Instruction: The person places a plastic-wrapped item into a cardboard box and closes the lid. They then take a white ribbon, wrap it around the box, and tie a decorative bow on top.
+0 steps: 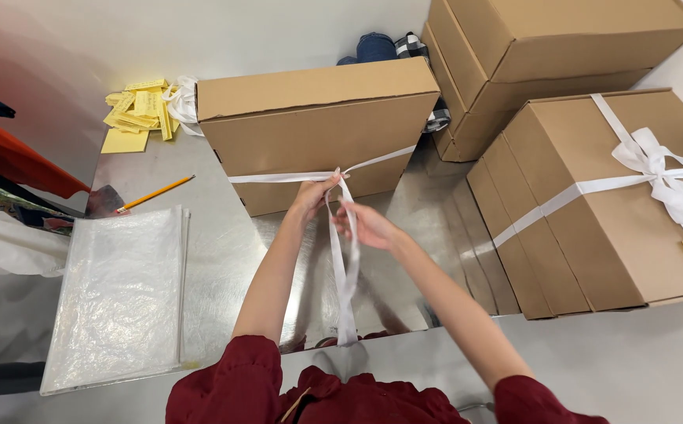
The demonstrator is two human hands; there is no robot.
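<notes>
Steel table (224, 235) under cardboard boxes (318, 129)

Pencil (155, 193) left of box (318, 133), behind pouch (118, 302)

box (318, 126): matt brown cardboard | ribbon (346, 267): smooth white cloth | table (224, 243): glossy brushed metal | bag (118, 298): clear crinkled plastic | pencil (155, 193): painted wood

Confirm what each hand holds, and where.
Both hold the white ribbon at the cardboard box front: left hand pinches the crossing point, right hand grips a hanging strand just below.
</notes>
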